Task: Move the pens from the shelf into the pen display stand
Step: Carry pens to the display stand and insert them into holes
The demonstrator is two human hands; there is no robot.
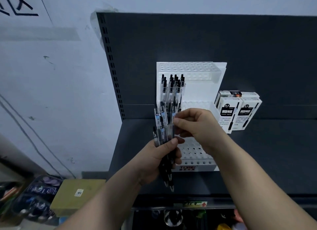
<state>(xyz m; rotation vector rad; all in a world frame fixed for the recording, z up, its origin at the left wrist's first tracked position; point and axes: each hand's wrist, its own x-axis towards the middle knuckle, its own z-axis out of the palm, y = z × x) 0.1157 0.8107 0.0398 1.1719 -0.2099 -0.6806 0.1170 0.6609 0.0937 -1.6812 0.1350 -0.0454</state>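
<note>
Dark grey metal shelf (257, 152) carries a white tiered plastic pen display stand (202, 92). Two white pen boxes (238, 113) sit just right of it, and an olive cardboard box (77, 193) lies down left. Hands and forearms block the stand's lower left holes. Clear black-capped pens (171, 89) stand upright in the stand's left side, clickers up. Left hand (159, 159): grip wrapped round a bundle of clear pens (163, 128), long axis near vertical in view, tips down, clickers toward the stand. Right hand (195, 125): grip pinches one pen at the bundle's upper end.
</note>
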